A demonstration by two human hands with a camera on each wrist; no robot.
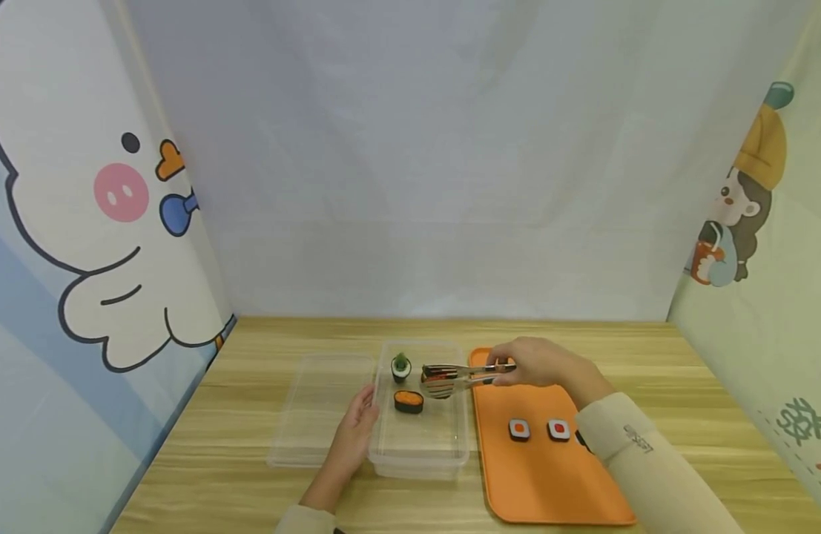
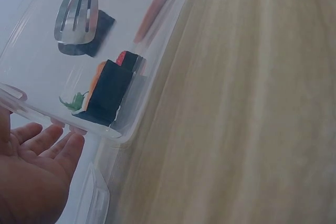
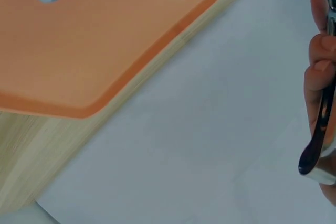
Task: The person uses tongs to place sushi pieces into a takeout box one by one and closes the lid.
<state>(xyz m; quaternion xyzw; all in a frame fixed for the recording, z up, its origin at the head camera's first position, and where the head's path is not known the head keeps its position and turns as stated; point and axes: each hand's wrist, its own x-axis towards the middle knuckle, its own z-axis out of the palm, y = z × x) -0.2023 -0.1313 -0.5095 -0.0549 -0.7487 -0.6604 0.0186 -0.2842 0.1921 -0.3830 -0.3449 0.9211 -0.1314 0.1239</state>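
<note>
L hand: (image 1: 357, 426) at L side of clear plastic container, (image 1: 420, 463) fingers extended, fingertips touching outer wall just below rim; gripping nothing.
R hand: (image 1: 535, 362) over far L part of orange tray, (image 1: 543, 486) fingers & thumb clamped on handle of metal serving tongs. (image 1: 440, 388)
Tongs: slotted heads over R half of container, pointing L; bits of green & red show at the tips, but piece there mostly hidden, can't tell how firmly it's held.
In container: green-topped gunkan, (image 1: 400, 368) upright nr far L; orange-roe gunkan (image 1: 409, 402) nearer, slightly R of it. Both toy-like, w/ dark wrap.
On tray: orange-centre roll (image 1: 519, 429) & red-centre roll (image 1: 558, 430) side by side, apart; dark piece (image 1: 582, 440) just R, mostly behind R sleeve. (image 1: 650, 452)
Lid: clear plastic lid (image 1: 310, 415) flat L of container, partly behind L hand.
Table: wood-grain table (image 1: 210, 452) under all; tray just R of container.
Backdrop: pale curtain (image 1: 423, 185) behind, white cartoon bird (image 1: 50, 126) on L panel, cartoon child in yellow hat (image 1: 724, 256) on R.
</note>
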